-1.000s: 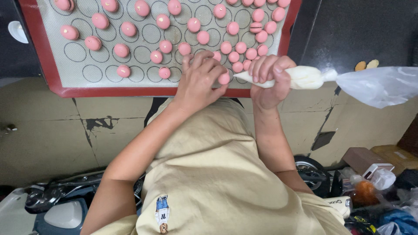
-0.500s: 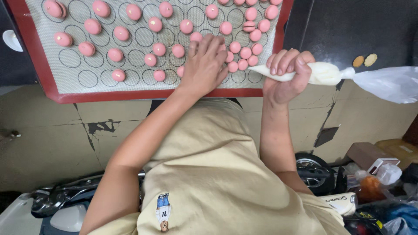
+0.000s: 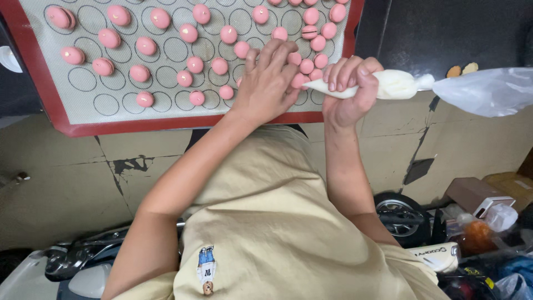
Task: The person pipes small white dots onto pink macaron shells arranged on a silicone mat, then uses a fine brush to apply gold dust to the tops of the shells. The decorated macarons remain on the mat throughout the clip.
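Right hand (image 3: 351,89): fingers (image 3: 343,73) are curled tightly round a piping bag (image 3: 388,84) filled with white cream. The nozzle end is pointed left toward the pink shells; the twisted clear tail (image 3: 488,89) trails off to the right.

Left hand (image 3: 270,80): fingers are spread and laid flat, palm down, on the baking mat (image 3: 119,108). Several pink macaron shells (image 3: 194,64) are covered or touched by the fingertips; whether one is pinched cannot be told.

The mat is grey, printed with circles and edged in red. More shells are scattered over the circles, crowded near the right hand. The mat is carried on a dark worktop (image 3: 444,33). A beige shirt (image 3: 277,222) is seen below.
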